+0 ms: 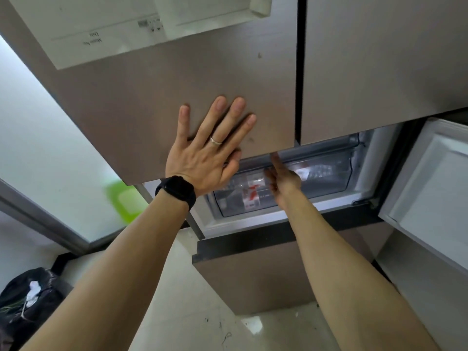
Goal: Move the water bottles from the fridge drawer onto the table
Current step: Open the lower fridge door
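Head: left hand (205, 158) flat on fridge door (164, 87).

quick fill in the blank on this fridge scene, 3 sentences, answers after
1. The left hand, flat on the upper fridge door, wears a black ____ at the wrist.
2. The right hand reaches toward the clear ____ below that door.
3. The water bottles lying inside it have white and ____ labels.

Missing words: watch; drawer; red.
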{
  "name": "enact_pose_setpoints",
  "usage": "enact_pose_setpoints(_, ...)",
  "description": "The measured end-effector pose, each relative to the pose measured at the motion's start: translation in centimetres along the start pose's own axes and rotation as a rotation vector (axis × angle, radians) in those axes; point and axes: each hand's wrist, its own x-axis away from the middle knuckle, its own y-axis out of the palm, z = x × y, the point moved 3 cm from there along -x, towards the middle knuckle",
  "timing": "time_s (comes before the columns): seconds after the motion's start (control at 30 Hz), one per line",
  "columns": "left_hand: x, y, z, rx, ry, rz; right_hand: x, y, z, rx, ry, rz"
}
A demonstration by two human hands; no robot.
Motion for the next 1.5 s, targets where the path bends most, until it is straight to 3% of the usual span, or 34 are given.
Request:
enact_pose_setpoints(0.23, 0.3, 0.7, -0.1, 0.012, 0.010, 0.001, -0.6, 0.2, 0.4, 0.072, -0.044, 0.142)
enact_pose_setpoints(0.5, 0.5, 0.7, 0.1, 0.031, 0.017, 0.025, 3.9, -2.0, 1.4, -0.091, 0.062, 0.122)
enact_pose_setpoints(1.03, 0.1, 0.1, -0.2, 0.052, -0.004, 0.033, 16.6, -7.3, 4.2, -0.120, 0.232, 0.296)
enact_pose_setpoints(1.27, 0.0, -0.7, -0.1, 0.105, -0.052, -0.042, 21.6, -10.0, 5.5, -0.079, 0.248, 0.335)
enact_pose_setpoints(1.5, -0.3, -1.5, -0.1, 0.196, -0.081, -0.167, 22.2, -10.3, 4.8, -0.030, 0.279, 0.268)
